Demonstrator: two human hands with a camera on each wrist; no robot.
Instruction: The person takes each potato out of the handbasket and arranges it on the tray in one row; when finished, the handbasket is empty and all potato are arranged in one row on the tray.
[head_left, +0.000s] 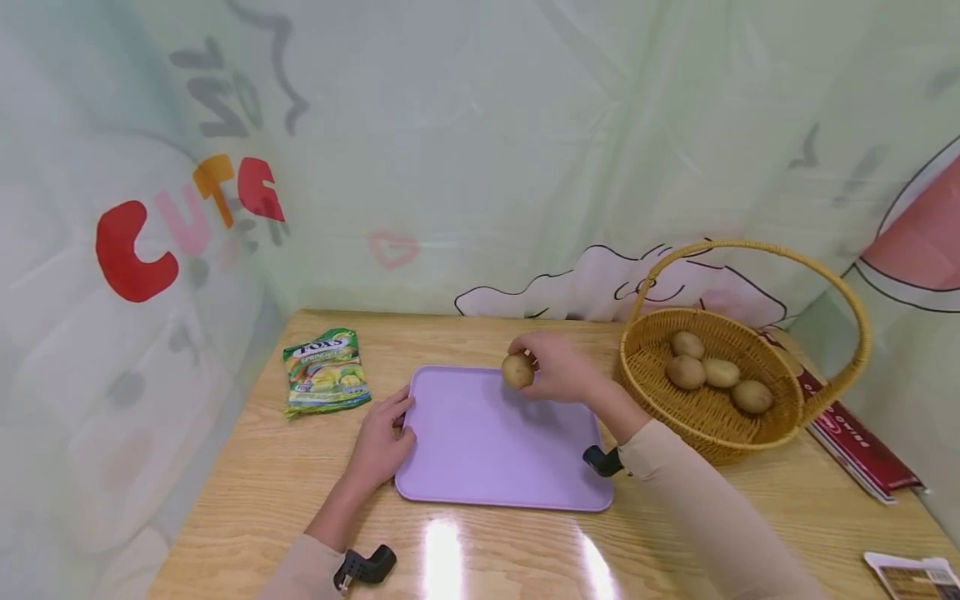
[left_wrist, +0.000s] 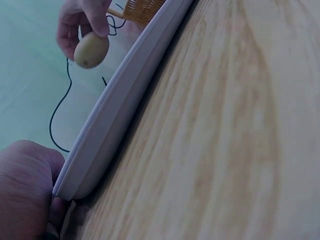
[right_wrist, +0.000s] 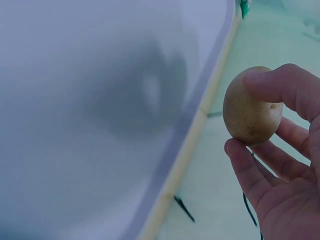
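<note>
A small potato (head_left: 517,371) is pinched between the thumb and fingers of the right hand (head_left: 558,367) above the far edge of a lilac tray (head_left: 495,442) on the wooden tabletop (head_left: 247,492), while the left hand (head_left: 382,442) seemingly grips the tray's left rim, a wicker basket (head_left: 645,375) of potatoes nearby

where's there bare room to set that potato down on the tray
Nearly the whole purple tray is bare, from the left hand at its left edge to the right hand holding the potato over its far edge. The basket is crowded with four potatoes.
</note>
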